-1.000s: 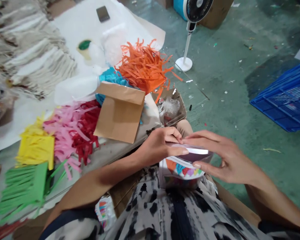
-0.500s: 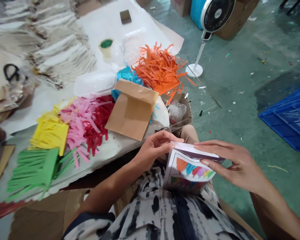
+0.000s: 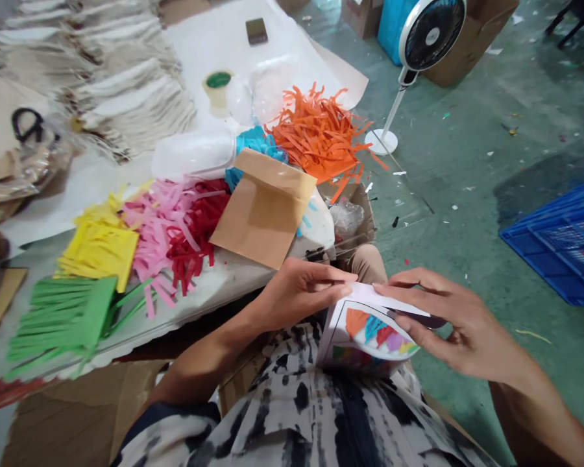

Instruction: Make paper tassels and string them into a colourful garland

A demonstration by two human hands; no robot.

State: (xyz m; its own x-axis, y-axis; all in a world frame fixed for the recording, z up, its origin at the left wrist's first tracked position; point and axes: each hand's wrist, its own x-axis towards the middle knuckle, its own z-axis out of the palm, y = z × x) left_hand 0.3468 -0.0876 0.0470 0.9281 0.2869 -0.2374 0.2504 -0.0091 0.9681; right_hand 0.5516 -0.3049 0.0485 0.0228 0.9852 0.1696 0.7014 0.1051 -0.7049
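Observation:
A small white box point(image 3: 365, 334) printed with coloured fringe shapes rests on my lap. My left hand point(image 3: 299, 292) pinches its top flap at the left corner. My right hand point(image 3: 448, 321) grips the same flap from the right, fingers pressed along its edge. Just beyond my hands, a brown paper bag point(image 3: 265, 209) lies on the table edge, over piles of shredded paper.
The table point(image 3: 224, 279) carries piles of cut paper fringe: green point(image 3: 61, 318), yellow point(image 3: 100, 243), pink and red point(image 3: 180, 224), blue, orange point(image 3: 318, 133). A tape roll point(image 3: 218, 84) and clear plastic bags sit behind. A standing fan point(image 3: 416, 45) and a blue crate point(image 3: 562, 243) are on the green floor.
The view has shifted slightly left and back. Both hands have drawn closer together on the box's top flap, which now lies flatter.

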